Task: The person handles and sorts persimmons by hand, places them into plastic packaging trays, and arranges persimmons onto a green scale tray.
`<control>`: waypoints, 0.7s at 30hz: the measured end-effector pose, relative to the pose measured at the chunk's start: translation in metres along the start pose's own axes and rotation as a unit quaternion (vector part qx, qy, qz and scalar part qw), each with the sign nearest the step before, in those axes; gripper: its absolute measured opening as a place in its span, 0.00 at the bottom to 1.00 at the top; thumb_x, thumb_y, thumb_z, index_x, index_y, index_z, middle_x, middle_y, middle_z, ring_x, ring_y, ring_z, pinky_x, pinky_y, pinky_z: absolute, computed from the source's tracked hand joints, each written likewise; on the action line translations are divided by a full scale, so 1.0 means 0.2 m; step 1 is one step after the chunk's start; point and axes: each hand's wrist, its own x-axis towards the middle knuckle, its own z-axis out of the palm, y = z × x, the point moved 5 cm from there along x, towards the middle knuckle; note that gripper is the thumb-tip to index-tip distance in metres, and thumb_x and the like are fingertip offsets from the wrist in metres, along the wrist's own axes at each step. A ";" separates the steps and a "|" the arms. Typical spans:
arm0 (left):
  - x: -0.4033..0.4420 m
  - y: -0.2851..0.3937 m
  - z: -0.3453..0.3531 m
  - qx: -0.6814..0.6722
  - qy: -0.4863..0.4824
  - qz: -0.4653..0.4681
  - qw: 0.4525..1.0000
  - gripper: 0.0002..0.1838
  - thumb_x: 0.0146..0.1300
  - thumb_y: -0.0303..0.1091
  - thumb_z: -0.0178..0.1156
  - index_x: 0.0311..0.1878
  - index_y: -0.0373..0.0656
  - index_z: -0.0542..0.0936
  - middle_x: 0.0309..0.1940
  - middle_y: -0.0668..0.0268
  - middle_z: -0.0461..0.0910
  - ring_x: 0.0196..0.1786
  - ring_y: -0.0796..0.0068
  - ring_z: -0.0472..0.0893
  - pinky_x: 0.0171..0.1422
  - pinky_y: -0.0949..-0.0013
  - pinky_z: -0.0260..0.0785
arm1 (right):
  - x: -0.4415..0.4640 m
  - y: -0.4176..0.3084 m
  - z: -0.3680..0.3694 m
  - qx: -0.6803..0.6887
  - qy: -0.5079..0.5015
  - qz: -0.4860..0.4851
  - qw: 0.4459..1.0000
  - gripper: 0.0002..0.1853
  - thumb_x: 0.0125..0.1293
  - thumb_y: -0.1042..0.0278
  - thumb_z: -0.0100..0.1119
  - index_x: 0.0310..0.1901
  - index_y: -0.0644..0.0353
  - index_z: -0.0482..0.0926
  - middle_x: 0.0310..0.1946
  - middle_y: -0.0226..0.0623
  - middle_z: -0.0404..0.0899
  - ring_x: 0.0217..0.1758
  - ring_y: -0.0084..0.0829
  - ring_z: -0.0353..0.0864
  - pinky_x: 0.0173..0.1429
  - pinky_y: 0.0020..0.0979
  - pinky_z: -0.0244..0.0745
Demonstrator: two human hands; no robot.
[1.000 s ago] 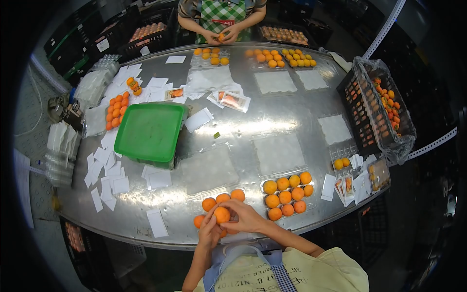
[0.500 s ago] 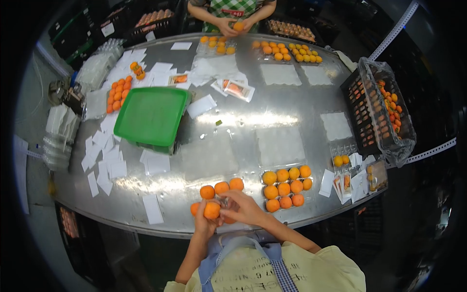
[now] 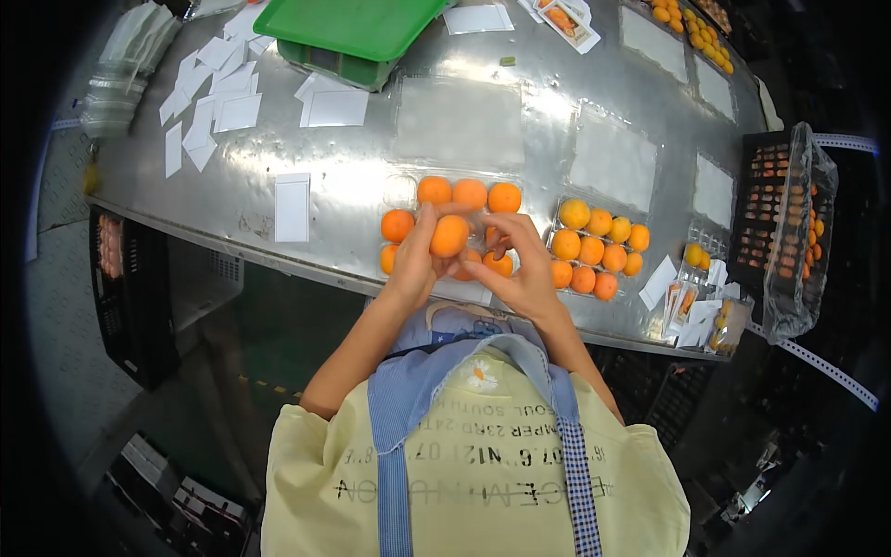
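- I have the orange fruit (image 3: 449,237) raised in the left hand (image 3: 416,265), its fingers closed around it, above the near tray (image 3: 393,180).
- The right hand (image 3: 531,274) is beside it, thumb and fingers curved; I can't tell whether they grip anything.
- Both hands block my view of the near tray's middle; its other orange fruits show around them, with the clear lid (image 3: 459,121) laid out beyond.
- Just to the right I see a second tray (image 3: 599,204) of fruits, some yellower.
- Beyond and to the left, a green bin (image 3: 348,23) stands on the metal table (image 3: 343,186), near loose white cards (image 3: 209,102); one white card (image 3: 292,208) lies apart, left of the near tray.
- At the right, a black crate (image 3: 766,200) has a plastic liner (image 3: 798,278) over its side.
- Printed cards (image 3: 566,23) at the far edge show orange pictures; I can't read their text.
- On the yellow shirt (image 3: 478,464), I can make out "SOUTH", "23RD-24TH" and "N121 07", upside down to me.
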 end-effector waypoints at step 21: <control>-0.06 0.01 -0.30 0.078 0.090 0.064 0.991 0.25 0.72 0.52 0.42 0.57 0.39 0.71 0.43 0.65 0.75 0.38 0.77 0.74 0.43 0.74 0.66 | -0.07 0.44 0.02 0.388 0.033 0.319 0.864 0.20 0.63 0.61 0.62 0.50 0.68 0.74 0.43 0.34 0.78 0.43 0.24 0.77 0.47 0.27 0.73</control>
